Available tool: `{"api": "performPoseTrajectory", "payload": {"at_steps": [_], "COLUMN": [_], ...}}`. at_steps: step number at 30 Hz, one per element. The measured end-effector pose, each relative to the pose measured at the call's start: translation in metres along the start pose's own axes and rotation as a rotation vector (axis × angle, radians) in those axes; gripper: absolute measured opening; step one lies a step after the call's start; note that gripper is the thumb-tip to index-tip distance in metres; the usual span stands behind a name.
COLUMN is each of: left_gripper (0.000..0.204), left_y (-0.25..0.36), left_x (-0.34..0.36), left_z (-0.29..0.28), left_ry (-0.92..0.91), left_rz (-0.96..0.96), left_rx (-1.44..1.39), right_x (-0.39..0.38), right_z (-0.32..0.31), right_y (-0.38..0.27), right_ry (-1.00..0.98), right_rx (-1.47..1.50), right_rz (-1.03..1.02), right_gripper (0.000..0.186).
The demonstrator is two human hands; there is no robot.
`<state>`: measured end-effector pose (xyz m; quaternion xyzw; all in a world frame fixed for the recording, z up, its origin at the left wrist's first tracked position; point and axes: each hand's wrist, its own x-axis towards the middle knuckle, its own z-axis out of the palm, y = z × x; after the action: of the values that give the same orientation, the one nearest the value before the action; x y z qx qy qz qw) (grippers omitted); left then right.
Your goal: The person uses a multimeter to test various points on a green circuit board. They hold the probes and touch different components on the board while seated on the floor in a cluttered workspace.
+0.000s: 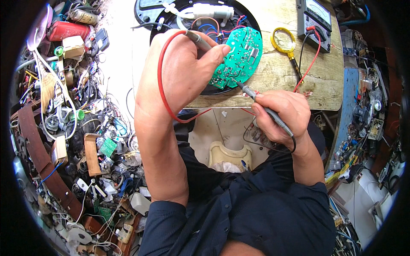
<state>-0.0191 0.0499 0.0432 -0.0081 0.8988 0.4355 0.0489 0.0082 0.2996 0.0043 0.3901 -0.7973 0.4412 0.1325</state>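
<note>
My left hand [177, 74] grips a grey probe [194, 38] with a red cable looping over its back; the probe's tip is hidden behind my thumb at the green circuit board [241, 55]. My right hand [286, 113] holds a second grey probe [273, 115] with a black cable, its pointed end at the board's lower part. The board lies face up over an open black round housing [143, 8] containing wires and a white cylinder [213, 13]. To the right are a yellow-rimmed magnifier [282, 38] and an analog multimeter [316, 23] with red and black leads.
The wooden table [320, 85] has its front edge just below the board. Dense piles of electronic scrap [106, 147] and cables fill the left, with a red cylinder [68, 30]. More parts crowd a blue-edged shelf [341, 119] at right. A cream plastic object [224, 151] sits below, between my legs.
</note>
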Motion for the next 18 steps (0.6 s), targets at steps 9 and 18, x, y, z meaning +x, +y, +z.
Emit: {"api": "performPoseTrajectory", "payload": {"at_steps": [9, 18], "left_gripper": [0.034, 0.034], "left_y": [-0.0094, -0.0096], "left_x": [0.0012, 0.0006], "left_z": [0.0026, 0.0028], "left_ry": [0.013, 0.017], "left_rz": [0.045, 0.053], "left_rx": [0.008, 0.007], "right_x": [-0.0011, -0.0008], "right_z": [0.0036, 0.0049], "right_y": [0.0015, 0.0025], "right_ry": [-0.021, -0.018], "right_rx": [-0.006, -0.015], "right_rz": [0.011, 0.016], "right_gripper": [0.025, 0.025]}}
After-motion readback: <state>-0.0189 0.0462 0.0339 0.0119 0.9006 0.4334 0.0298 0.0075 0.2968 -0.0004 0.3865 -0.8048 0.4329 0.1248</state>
